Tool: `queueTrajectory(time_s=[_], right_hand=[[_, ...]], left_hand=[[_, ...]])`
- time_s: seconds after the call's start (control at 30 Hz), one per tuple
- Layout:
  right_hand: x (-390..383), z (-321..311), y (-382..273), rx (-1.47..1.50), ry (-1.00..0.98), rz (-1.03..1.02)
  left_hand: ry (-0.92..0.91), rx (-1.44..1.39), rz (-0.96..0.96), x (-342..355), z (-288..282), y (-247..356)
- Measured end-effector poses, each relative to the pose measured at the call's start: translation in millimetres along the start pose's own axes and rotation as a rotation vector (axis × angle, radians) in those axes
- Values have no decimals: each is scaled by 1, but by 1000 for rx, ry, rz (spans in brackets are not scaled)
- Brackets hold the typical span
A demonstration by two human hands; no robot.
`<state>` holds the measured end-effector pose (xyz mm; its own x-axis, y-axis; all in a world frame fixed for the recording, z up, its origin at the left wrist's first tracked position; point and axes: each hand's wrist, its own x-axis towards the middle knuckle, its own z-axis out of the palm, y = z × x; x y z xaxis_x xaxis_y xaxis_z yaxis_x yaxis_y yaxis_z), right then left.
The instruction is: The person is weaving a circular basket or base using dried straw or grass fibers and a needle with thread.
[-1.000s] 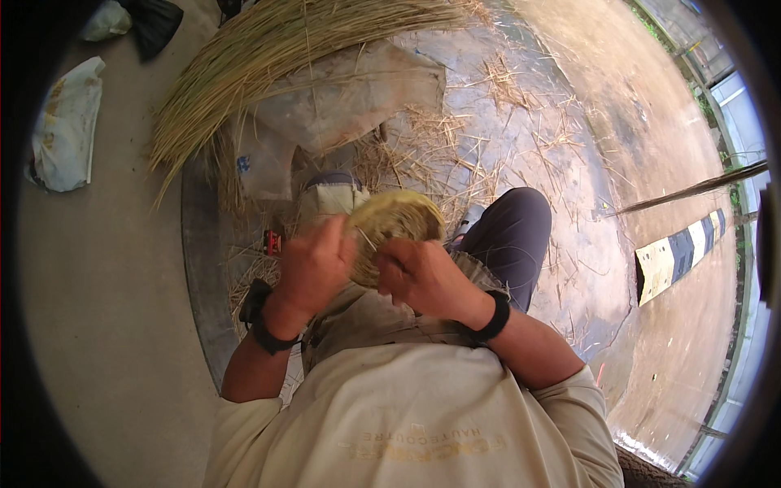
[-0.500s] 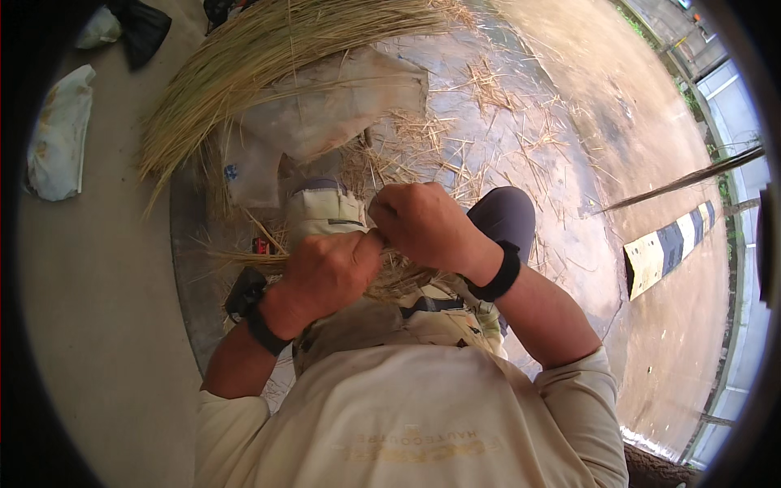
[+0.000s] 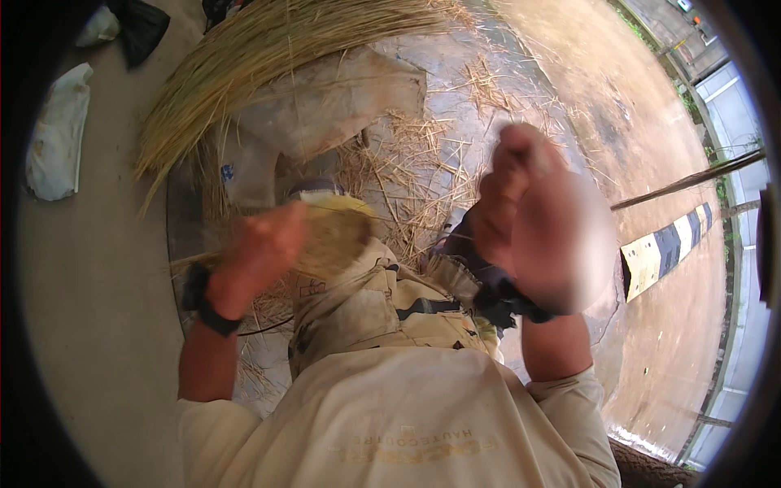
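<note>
A bundle of straw (image 3: 338, 237) lies across my left thigh, its round cut end showing yellow-brown. My left hand (image 3: 264, 248), smeared by motion, is closed round this bundle, with stalks poking out beyond it on the left. My right hand (image 3: 521, 203) is raised over the right knee, apart from the bundle. Its fingers are curled and pinched together at the tip; blur hides what they may hold. Dark bands circle both wrists.
A large heap of long straw (image 3: 301, 49) curves across the far left, beside a cloudy plastic sheet (image 3: 350, 98). Loose straw bits (image 3: 423, 154) litter the ground. At left lies a white sack (image 3: 58, 134); at right, a black-and-yellow striped block (image 3: 667, 252) and a pole (image 3: 691, 179).
My hands were together in the middle and have parted. The right hand has swung up and right, the left has moved left, and the bundle's round end now shows.
</note>
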<state>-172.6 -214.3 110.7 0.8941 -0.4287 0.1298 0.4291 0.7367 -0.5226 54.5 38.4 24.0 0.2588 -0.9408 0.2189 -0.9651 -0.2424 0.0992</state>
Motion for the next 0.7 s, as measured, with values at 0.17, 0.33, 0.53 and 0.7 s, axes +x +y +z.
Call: queueTrajectory(time_s=[0.17,0.33,0.53,0.7], right_hand=[[-58,-70,-110,-759,185,-338],[-117,-164,-236,-786,764,-486],[-211,-275,-348,-724,1069,-580],[-208,-287,-358,-712,1129,-619]], left_hand=[[66,172,-271,-58,-33,-102],[-132,358,-527,-130,-56,-170],[-252,393,-683,-202,-49,-207],[-293,435,-633,-203,-40,-208]])
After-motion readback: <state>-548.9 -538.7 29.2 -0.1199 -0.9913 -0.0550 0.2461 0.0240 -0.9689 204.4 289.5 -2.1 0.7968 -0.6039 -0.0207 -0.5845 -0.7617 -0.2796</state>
